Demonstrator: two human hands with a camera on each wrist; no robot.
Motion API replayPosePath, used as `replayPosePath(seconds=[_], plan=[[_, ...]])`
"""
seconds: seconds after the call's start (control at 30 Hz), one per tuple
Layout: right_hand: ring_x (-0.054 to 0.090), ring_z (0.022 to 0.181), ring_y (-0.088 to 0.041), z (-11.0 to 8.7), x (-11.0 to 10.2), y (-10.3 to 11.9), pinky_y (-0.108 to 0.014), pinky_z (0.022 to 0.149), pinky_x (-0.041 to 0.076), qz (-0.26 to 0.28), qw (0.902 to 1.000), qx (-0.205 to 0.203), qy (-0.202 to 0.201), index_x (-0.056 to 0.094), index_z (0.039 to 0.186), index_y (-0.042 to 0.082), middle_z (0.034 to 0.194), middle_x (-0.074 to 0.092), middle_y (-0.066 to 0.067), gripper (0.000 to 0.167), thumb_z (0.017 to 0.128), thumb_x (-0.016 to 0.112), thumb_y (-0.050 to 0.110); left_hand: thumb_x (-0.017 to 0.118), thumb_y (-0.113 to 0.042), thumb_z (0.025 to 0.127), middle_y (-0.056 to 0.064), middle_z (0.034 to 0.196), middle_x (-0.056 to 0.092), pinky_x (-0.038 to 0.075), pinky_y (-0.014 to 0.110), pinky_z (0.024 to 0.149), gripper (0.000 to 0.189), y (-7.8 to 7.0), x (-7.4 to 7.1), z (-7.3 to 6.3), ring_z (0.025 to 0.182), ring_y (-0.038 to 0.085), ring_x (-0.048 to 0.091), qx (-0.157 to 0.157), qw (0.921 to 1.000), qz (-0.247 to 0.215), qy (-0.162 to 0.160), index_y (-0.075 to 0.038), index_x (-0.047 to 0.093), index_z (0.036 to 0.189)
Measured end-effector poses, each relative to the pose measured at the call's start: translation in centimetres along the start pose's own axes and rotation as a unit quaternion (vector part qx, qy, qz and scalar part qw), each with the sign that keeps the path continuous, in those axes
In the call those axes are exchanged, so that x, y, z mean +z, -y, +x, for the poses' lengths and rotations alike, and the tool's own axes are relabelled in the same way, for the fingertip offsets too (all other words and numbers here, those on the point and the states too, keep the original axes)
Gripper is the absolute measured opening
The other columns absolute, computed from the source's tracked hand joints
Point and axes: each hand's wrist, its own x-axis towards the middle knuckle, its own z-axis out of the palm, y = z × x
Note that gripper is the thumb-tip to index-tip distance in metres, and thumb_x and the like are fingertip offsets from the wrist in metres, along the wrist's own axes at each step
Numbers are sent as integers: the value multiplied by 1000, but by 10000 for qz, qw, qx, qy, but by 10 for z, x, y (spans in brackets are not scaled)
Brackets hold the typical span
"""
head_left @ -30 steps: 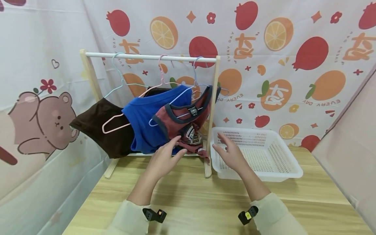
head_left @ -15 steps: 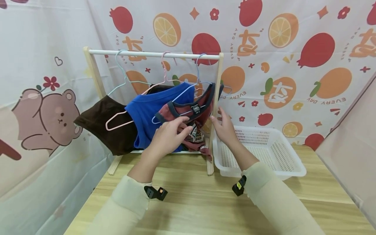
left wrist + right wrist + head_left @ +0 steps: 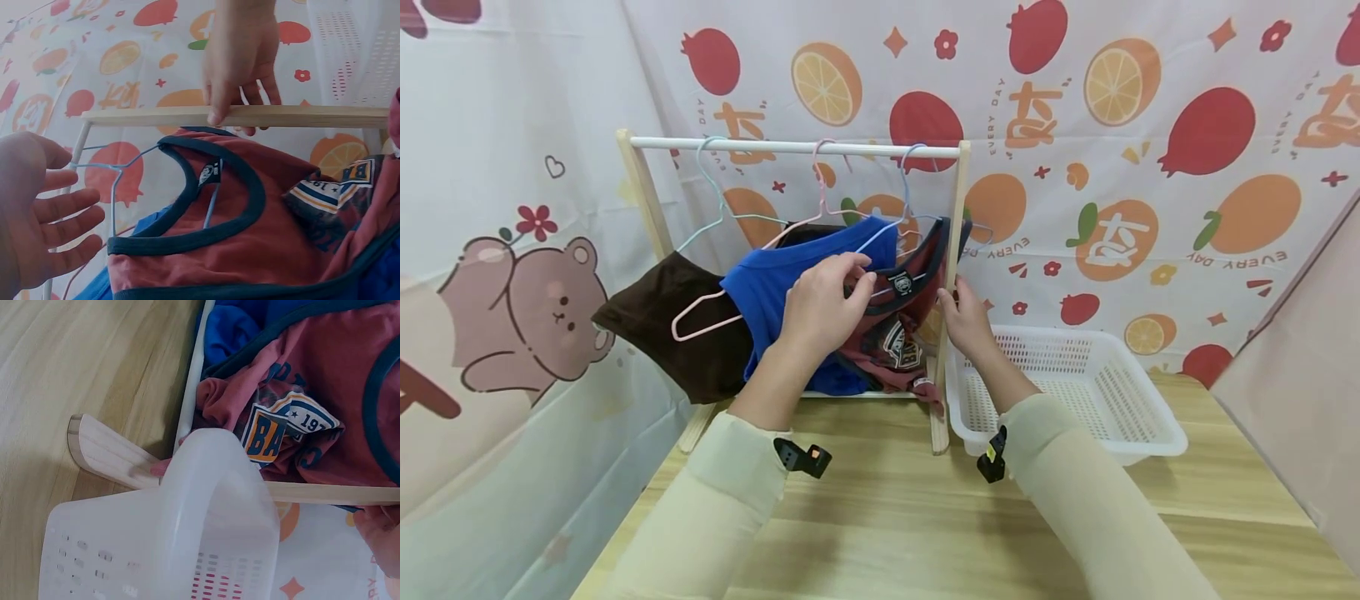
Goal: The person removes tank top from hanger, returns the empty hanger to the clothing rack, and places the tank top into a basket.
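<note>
A red tank top (image 3: 880, 337) with dark trim hangs from a blue hanger (image 3: 905, 187) at the right end of a small clothes rack's rail (image 3: 760, 147). My left hand (image 3: 823, 304) hovers at the top's left shoulder. In the left wrist view its fingers (image 3: 69, 205) are spread, with nothing between them, beside the hanger's hook. With thumb in front and fingers behind, my right hand (image 3: 972, 325) grips the rack's right wooden post (image 3: 957, 212). The right wrist view catches only part of that hand (image 3: 381, 540) at the post.
Left of the red top hang a blue garment (image 3: 767, 287) on a pink hanger (image 3: 820, 187) and a dark brown garment (image 3: 662, 292) on a mint hanger (image 3: 721, 200). A white perforated basket (image 3: 1060, 333) stands right of the rack on the wooden table (image 3: 887, 517).
Both hands have moved up and forward. My left hand has come over the red top's left shoulder; my right hand has gone from above the basket to hold the rack post.
</note>
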Motion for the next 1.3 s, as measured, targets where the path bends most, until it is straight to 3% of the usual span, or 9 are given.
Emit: replayPosePath(seconds=[0.17,0.27,0.43,0.53,0.8,1.1,1.3], plan=[[60,110,-32,2,-3,-3,-48,93,49,-5,10000,-14,-48,45,141,6,123,61,-19,42,105,45,28,57,-34,99,8,126,62,50,50,92,38,-3,3,15,116,26,57,16,9996,219,-157,-14,61,131],[60,106,-32,5,-4,-4,-47,91,50,-67,10000,-43,1,48,138,6,117,62,-20,40,105,47,27,57,-38,98,11,135,57,46,52,99,44,-2,6,22,125,30,52,-207,9981,534,-233,-14,56,136],[61,103,-31,9,-2,-8,-46,91,50,-217,9997,-54,72,49,139,6,114,63,-17,41,105,48,29,58,-44,97,14,141,51,44,56,99,55,6,15,31,128,34,49,-745,9935,855,-111,-16,48,143],[61,103,-30,10,-2,-8,-46,91,50,-287,9996,-49,59,48,140,8,114,63,-16,42,105,48,30,57,-46,97,15,144,49,44,60,98,58,11,22,37,130,35,48,-891,9925,834,85,-16,44,146],[61,105,-28,8,-4,-8,-45,93,50,-293,9994,110,111,46,142,13,114,63,-14,42,105,46,32,54,-51,97,15,145,48,43,61,100,63,13,42,54,130,35,48,-947,9906,920,348,-16,40,148],[60,108,-28,8,-4,-8,-46,94,50,-192,9996,100,173,45,143,12,121,62,-14,43,105,46,33,52,-53,97,17,140,52,44,59,100,66,3,47,69,128,35,49,-890,9874,1232,431,-13,38,148],[61,106,-28,8,-3,-9,-46,93,51,-211,9996,133,164,44,145,13,117,63,-14,45,105,46,33,48,-53,99,17,140,52,46,58,99,65,-2,49,80,126,35,50,-840,9852,1353,633,-14,36,149]])
